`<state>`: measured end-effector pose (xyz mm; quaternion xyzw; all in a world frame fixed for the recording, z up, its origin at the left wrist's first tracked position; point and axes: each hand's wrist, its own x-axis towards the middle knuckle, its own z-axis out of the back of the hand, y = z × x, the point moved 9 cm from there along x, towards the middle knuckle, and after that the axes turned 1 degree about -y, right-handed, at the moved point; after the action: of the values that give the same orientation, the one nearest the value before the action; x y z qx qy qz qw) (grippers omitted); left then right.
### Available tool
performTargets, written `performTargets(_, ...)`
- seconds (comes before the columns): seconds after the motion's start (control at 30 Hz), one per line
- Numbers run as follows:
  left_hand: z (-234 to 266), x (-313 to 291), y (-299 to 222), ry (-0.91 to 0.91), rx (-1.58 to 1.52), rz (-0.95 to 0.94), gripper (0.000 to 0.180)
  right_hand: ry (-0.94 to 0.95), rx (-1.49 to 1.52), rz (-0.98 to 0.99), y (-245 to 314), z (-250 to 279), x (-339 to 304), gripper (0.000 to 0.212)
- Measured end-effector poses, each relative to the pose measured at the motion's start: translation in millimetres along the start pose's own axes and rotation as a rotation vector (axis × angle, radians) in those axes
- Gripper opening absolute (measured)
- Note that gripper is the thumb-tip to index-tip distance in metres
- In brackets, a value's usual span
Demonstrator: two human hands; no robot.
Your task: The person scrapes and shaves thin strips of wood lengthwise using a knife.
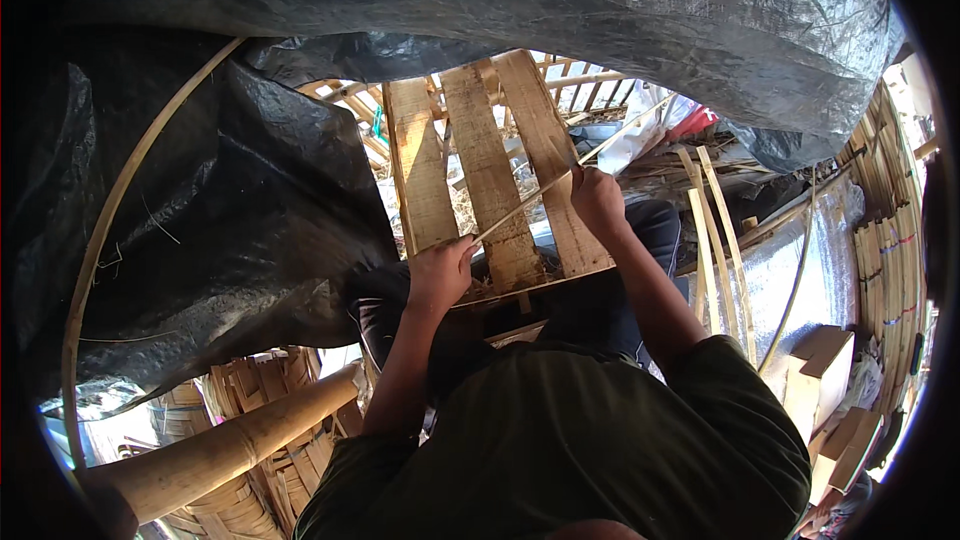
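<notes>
A thin bamboo strip runs slantwise across a slatted wooden bench in front of me. My left hand is closed round its near left part, above the bench's near edge. Farther up the strip, my right hand is closed with its thumb raised, and the strip's far end sticks out beyond it to the upper right. A small dark thing shows at the right thumb; I cannot tell whether it is a blade. My knees are on either side of the bench's near end.
Black plastic sheeting hangs at left and overhead. A thick bamboo pole and woven baskets are at lower left. Several pale upright strips stand by my right knee. Bundled slats and a cardboard box are at right.
</notes>
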<state>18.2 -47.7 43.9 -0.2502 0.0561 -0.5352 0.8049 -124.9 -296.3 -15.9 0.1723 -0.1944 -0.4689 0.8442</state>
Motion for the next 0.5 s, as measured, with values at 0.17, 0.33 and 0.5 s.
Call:
performTargets(0.17, -4, -5, 0, -0.033, -0.011, 0.018, 0.011, 0.118, 0.117, 0.057, -13, -10, 13, 0.05)
performTargets(0.33, -9, -2, -1, -0.047, 0.009, 0.005, 0.009, -0.034, 0.105, -0.067, -49, -25, 13, 0.049)
performTargets(0.5, -14, -16, 6, -0.053, 0.14, 0.026, 0.008, 0.531, 1.584, -0.864, -36, -31, -19, 0.041)
